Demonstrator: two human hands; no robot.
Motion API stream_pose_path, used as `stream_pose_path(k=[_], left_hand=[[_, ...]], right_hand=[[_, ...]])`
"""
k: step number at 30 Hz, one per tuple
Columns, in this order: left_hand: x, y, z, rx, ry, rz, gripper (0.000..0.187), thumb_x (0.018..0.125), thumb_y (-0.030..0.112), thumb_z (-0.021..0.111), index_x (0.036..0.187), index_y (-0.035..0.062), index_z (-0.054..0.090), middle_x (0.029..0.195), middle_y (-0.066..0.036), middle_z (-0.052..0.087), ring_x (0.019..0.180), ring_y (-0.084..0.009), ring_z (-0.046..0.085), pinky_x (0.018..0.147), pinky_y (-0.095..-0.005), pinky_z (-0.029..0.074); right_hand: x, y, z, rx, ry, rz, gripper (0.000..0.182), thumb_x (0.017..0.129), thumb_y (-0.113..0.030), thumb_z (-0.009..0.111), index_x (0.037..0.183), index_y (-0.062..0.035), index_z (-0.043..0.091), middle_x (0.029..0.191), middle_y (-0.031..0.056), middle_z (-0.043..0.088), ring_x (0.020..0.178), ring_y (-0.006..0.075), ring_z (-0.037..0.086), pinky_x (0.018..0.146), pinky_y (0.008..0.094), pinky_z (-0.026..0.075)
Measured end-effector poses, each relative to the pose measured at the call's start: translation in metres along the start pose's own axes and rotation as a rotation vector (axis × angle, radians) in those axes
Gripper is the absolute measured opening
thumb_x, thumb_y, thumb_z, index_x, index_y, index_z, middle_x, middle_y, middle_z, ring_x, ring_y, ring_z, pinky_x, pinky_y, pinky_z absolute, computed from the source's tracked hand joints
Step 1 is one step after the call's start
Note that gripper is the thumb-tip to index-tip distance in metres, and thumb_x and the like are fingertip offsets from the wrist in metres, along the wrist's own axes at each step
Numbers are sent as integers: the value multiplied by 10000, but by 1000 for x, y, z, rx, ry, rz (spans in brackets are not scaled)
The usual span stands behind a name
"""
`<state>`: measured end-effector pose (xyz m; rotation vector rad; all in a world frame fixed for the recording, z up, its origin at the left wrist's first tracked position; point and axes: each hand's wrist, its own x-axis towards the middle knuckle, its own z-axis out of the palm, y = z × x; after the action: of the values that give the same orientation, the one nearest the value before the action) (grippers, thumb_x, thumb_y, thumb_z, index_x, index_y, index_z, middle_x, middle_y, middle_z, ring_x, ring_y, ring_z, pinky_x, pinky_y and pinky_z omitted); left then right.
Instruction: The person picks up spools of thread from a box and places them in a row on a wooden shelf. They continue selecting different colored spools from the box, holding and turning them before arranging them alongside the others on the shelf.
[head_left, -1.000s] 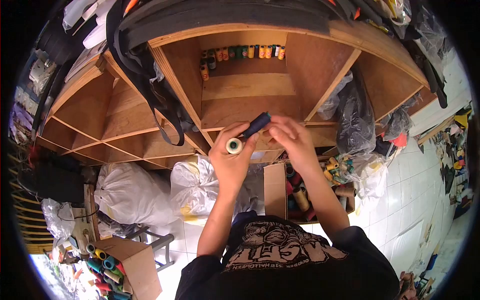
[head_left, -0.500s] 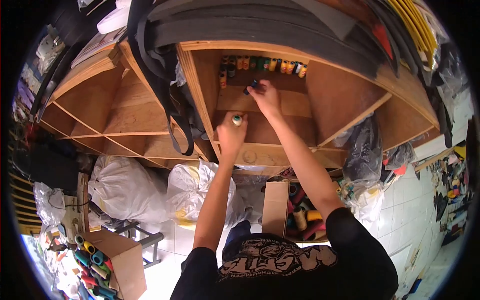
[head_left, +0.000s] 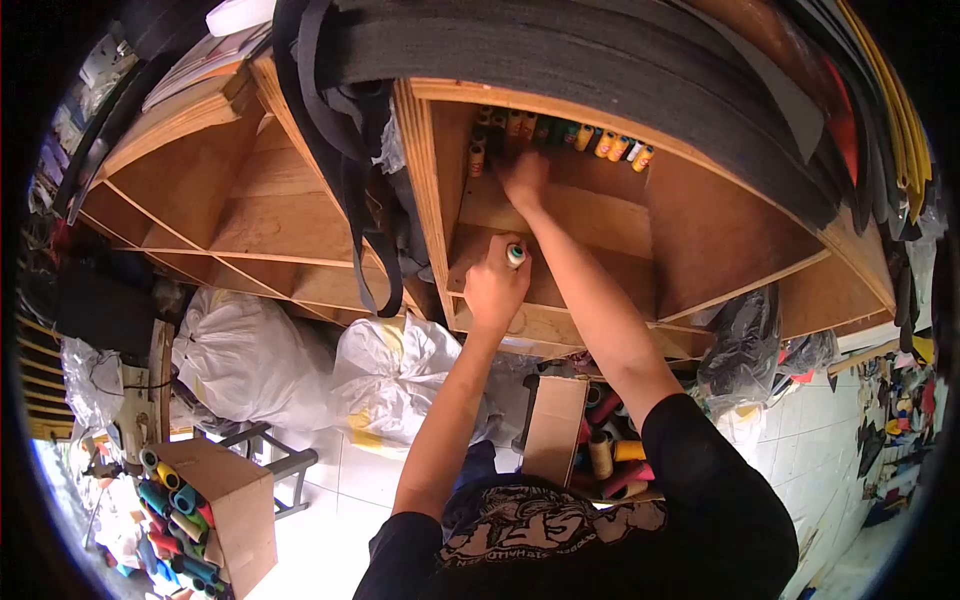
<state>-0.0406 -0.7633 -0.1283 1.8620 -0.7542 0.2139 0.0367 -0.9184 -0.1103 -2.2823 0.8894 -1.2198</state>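
My left hand (head_left: 497, 287) is closed round a white spool with a green top (head_left: 516, 255) near the front of the wooden compartment (head_left: 560, 200). Deeper inside, my right hand (head_left: 524, 178) reaches up to the row of small spools (head_left: 583, 137) at the back, close to its left part. The fingertips are in shadow, and what they hold, if anything, is hidden. Yellow, dark and green spools make up the row. One orange spool (head_left: 476, 161) stands in front of it at the left wall.
Black fabric strips (head_left: 560, 60) lie over the shelf top, and one strap (head_left: 350, 200) hangs at the left. Below are white sacks (head_left: 388, 375), a cardboard box of large spools (head_left: 555, 425), another such box (head_left: 228, 490) and a grey stool (head_left: 292, 463).
My right hand has moved deeper, to the back row, and the dark blue spool it held is no longer visible. My left hand still holds its spool. The view has shifted slightly.
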Motion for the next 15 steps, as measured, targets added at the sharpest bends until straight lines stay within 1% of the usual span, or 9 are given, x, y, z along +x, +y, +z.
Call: stream_pose_path(k=[3, 6, 9, 12, 15], left_hand=[[-1, 0, -1, 1, -30, -21, 212, 776, 195, 683, 941, 141, 562, 741, -152, 650, 670, -368, 633, 565, -459, 498], [-1, 1, -2, -21, -16, -8, 214, 772, 193, 684, 940, 140, 563, 738, -150, 650, 668, -367, 634, 566, -462, 497], [1, 2, -3, -11, -11, -22, 153, 766, 133, 697, 879, 85, 607, 741, -154, 656, 694, -354, 649, 574, -424, 508], [1, 1, -3, -34, 0, -9, 142, 770, 130, 693, 875, 83, 609, 744, -153, 655, 691, -350, 649, 575, -415, 507], [3, 4, -4, -74, 3, -42, 193, 763, 138, 701, 914, 73, 601, 722, -168, 646, 680, -356, 649, 583, -416, 507]], right_hand=[[1, 8, 6, 78, 36, -114, 210, 765, -257, 670, 832, -58, 670, 799, 154, 661, 726, 357, 639, 621, 434, 517], [-2, 12, 6, 69, 14, -146, 202, 762, -244, 673, 859, -67, 670, 815, 153, 662, 730, 347, 642, 613, 438, 512], [-1, 21, 17, 77, -7, -93, 219, 743, -232, 691, 891, -72, 665, 823, 154, 664, 735, 331, 651, 612, 428, 511], [-2, 25, 16, 24, -40, -122, 240, 725, -226, 709, 904, -74, 657, 818, 139, 675, 734, 323, 658, 623, 410, 518], [-9, 25, 8, 227, 29, -27, 263, 725, -252, 719, 899, -66, 654, 803, 110, 686, 731, 287, 669, 652, 378, 526]])
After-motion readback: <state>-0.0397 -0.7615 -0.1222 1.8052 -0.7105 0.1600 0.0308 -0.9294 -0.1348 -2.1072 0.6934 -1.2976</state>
